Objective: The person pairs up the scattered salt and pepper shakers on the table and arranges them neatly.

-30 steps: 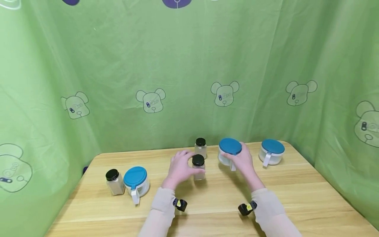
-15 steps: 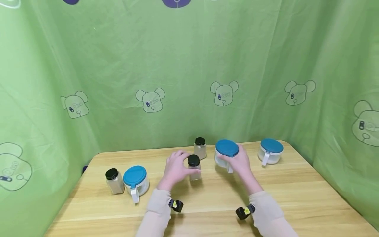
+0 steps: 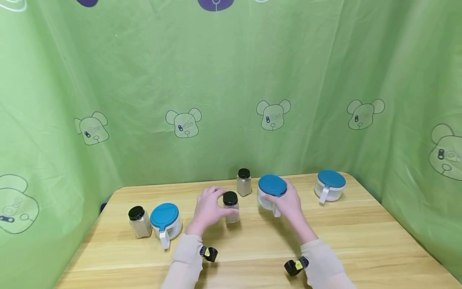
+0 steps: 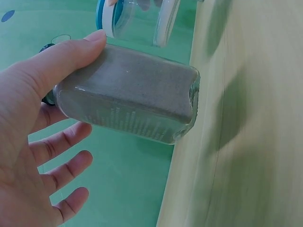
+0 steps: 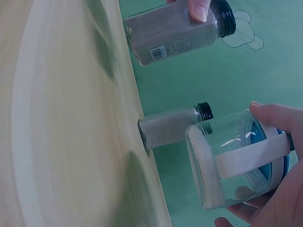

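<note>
- A light wood-grain table (image 3: pixel 361 241) is backed and flanked by a green curtain (image 3: pixel 223 60) printed with outlined bear heads.
- At the far edge, between and behind the two lifted containers, a black-capped back jar (image 3: pixel 244 186) is seen upright; in the right wrist view it is partly overlapped by the held canister.
- Near the right back corner, a blue-lidded right canister (image 3: pixel 330 188) is placed, well apart from the hands.
- On the person's left, a tilted-looking left jar (image 3: pixel 140 225) and a left canister (image 3: pixel 165 214) are set just beside each other.
- The held jar (image 4: pixel 128 90) is made of clear, square-sided glass with rounded shoulders, filled with greyish powder and marked with small print and a barcode.
- The held canister (image 5: pixel 232 156) is round and clear, with a flat blue lid, a white rim, a white strap handle and a white band at the base.
- Above the table's middle, the held jar is pinched near its neck between thumb and forefinger of the left hand (image 3: pixel 208 209); the other fingers are spread loosely.
- Just to its right, the held canister is gripped near its lid by the right hand (image 3: pixel 290 201), thumb on one side, fingers curved under the other.
- Both forearms are stretched forward, with small black cameras (image 3: pixel 210 254) strapped at the wrists.
</note>
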Available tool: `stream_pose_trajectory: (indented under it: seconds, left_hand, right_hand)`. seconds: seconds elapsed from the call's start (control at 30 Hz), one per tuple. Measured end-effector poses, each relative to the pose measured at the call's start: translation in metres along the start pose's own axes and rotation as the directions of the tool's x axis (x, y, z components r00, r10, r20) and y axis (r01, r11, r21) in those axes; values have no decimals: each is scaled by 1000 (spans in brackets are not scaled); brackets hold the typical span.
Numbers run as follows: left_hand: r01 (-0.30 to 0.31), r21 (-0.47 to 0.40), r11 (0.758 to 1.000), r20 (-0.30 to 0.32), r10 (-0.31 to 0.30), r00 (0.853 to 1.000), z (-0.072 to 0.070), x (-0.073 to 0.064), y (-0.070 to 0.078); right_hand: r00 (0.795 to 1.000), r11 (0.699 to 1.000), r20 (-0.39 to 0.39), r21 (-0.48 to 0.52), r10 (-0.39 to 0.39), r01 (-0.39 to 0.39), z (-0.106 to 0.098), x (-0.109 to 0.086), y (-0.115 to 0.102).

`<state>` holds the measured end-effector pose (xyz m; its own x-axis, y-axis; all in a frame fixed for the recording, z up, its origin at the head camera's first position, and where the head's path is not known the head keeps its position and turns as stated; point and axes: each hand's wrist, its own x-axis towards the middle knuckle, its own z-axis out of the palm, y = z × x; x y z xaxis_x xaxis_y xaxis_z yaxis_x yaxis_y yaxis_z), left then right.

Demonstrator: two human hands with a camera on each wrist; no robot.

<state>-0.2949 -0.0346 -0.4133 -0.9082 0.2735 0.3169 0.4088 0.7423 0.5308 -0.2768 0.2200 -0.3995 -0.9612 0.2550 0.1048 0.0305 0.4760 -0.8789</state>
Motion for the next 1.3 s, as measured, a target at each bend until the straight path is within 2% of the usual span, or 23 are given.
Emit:
stream_pose_trajectory:
  seconds: [0.37, 1.3]
  left_hand:
    - [3, 6, 1000, -9, -3, 1000, -8, -5, -6]
    - [-13, 30, 999, 12, 12, 1000, -16, -17, -19]
  right_hand:
    - [1000, 999, -16, 31, -19, 19, 11, -10, -5]
    - [1000, 998, -14, 59, 22, -21, 43, -41, -9]
